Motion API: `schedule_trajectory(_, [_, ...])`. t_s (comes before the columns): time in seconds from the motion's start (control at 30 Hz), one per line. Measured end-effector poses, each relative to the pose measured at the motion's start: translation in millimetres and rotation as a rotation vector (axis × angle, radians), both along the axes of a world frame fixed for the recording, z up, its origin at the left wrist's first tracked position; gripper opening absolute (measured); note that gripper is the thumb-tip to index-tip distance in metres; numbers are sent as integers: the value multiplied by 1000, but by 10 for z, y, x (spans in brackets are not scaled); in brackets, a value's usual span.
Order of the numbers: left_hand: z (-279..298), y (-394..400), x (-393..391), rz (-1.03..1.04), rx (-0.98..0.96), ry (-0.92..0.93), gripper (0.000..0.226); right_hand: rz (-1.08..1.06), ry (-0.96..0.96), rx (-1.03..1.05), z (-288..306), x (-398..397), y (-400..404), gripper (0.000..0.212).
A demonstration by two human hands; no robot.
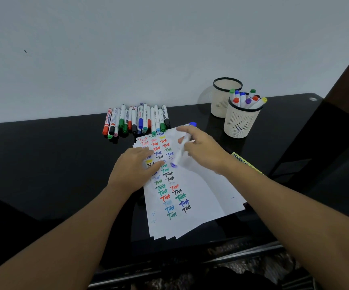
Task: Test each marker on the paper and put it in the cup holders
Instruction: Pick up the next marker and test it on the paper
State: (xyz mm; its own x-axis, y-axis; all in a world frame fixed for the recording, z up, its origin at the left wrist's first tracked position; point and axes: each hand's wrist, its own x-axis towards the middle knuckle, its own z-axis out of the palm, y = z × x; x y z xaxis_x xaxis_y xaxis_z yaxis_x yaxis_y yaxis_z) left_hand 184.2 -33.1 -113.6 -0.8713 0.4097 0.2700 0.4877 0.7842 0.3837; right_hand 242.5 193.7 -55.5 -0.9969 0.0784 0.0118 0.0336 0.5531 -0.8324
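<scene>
The right hand (203,150) pinches a white-barrelled blue marker (180,150) between thumb and fingers, the barrel slanting down toward the paper (200,197) with its blurred blue tip just beside the rows of handwritten "Test" marks. Whether the tip touches the sheet I cannot tell. A blue cap end shows just beyond the right hand's fingertips, near the paper's far edge. The left hand (133,170) lies flat on the left part of the fanned stack of sheets, fingers straight and close together, pressing it down.

The paper is matte white, its left columns covered in red, green, blue and black scrawls. It sits on a glossy black worktop (43,164). Along the worktop's back edge, against the wall, lies a row of capped markers (137,121), slim white barrels with coloured caps. Toward the back right corner stand two round cream cup holders with slotted walls and black rims: the nearer cup holder (240,124) bristles with markers, the farther cup holder (221,97) stands just behind it.
</scene>
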Motion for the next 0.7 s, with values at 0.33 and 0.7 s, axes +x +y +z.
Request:
schedule_trajectory(0.33, [-24,-10,-24,-1,16,-1,67,-151,272,323,209,92,240,35])
schedule_trajectory(0.7, [-29,-1,-22,8,33,0,64,-521,429,423,726,29,897,32])
